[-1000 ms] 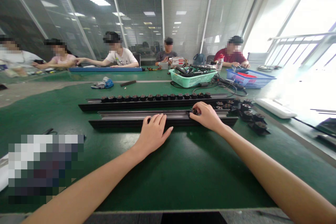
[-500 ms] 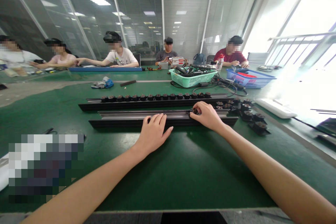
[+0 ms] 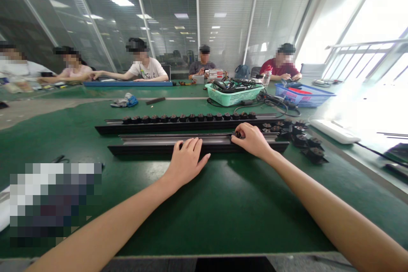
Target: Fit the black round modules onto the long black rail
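A long black metal channel [image 3: 143, 149] with a grey inside lies crosswise on the green table in front of me. My left hand [image 3: 186, 163] rests on its near wall, fingers laid over the edge and the thumb spread to the right. Towards the channel's right part, my right hand [image 3: 251, 139] pinches a small black socket-like module [image 3: 238, 134] at the channel, its lower part hidden by my fingers. Behind lies a second black channel [image 3: 110, 129] with a row of several such modules in it. More loose black modules [image 3: 315, 153] are grouped right of the channels.
A green basket [image 3: 234, 98] of cables and a blue basket [image 3: 302, 98] stand further back. A white power strip [image 3: 334, 131] lies on the right. Grey-blue cloth [image 3: 125, 101] and a dark strip [image 3: 155, 100] lie behind the channels. Several people sit across the table.
Almost nothing differs. Both my hands keep their places on the near channel, with only a very slight shift of my right hand.
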Demonstrator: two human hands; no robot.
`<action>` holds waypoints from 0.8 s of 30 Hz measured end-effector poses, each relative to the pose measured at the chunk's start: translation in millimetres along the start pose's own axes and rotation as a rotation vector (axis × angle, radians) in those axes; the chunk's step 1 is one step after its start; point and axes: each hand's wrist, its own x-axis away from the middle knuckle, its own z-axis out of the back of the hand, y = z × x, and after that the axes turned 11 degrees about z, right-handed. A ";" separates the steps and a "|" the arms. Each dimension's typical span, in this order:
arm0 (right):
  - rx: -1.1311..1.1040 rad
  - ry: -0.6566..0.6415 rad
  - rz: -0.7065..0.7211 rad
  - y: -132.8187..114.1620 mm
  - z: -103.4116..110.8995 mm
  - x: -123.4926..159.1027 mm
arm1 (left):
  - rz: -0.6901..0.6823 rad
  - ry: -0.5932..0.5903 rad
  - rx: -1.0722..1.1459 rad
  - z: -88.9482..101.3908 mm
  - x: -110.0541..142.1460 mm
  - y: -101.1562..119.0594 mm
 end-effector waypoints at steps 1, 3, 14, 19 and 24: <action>0.002 0.001 0.002 0.1 -0.1 0.0 | 0.000 -0.001 0.001 0.0 0.0 0.0; 0.004 0.001 0.005 0.0 0.0 -0.1 | 0.002 -0.005 0.001 0.0 0.1 -0.1; -0.007 -0.001 -0.009 1.3 1.5 -0.1 | 0.008 -0.022 -0.018 1.8 0.2 0.9; 0.010 -0.018 -0.013 1.5 2.5 -0.2 | 0.001 -0.007 -0.001 0.7 0.3 0.7; 0.052 -0.029 -0.026 -2.8 3.8 0.6 | 0.001 -0.008 0.008 1.3 0.1 1.1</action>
